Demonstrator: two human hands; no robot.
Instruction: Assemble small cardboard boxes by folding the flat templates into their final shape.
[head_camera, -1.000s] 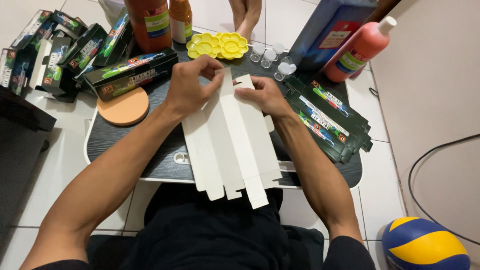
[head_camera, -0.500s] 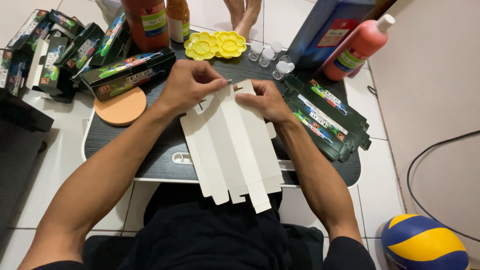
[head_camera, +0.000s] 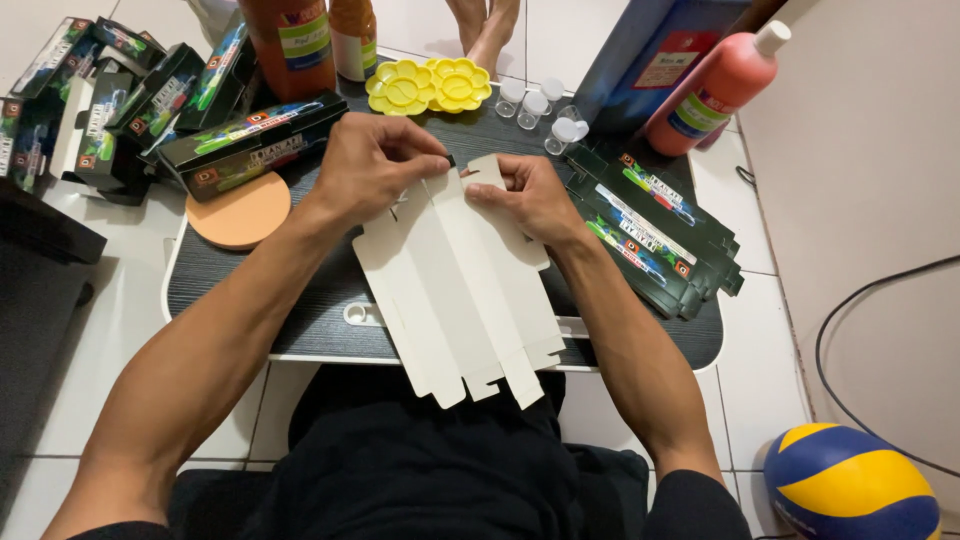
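A flat, unfolded carton blank (head_camera: 455, 290), white side up, lies on a small dark tray table (head_camera: 300, 310) and hangs over its near edge. My left hand (head_camera: 375, 165) pinches a flap at the blank's far left corner. At the far right corner, my right hand (head_camera: 525, 195) grips another flap. Both hands press the top end of the blank.
A stack of flat dark green cartons (head_camera: 650, 235) lies right of my hands, and folded green boxes (head_camera: 130, 95) pile up at left. An orange disc (head_camera: 240, 210), yellow palettes (head_camera: 430, 85), small vials (head_camera: 545, 110), orange bottles (head_camera: 295, 40), a pink bottle (head_camera: 715, 90) and a ball (head_camera: 850, 485) surround the table.
The carton blank has shifted slightly and its far flaps have been bent up between my fingers. Both hands stay at the far end.
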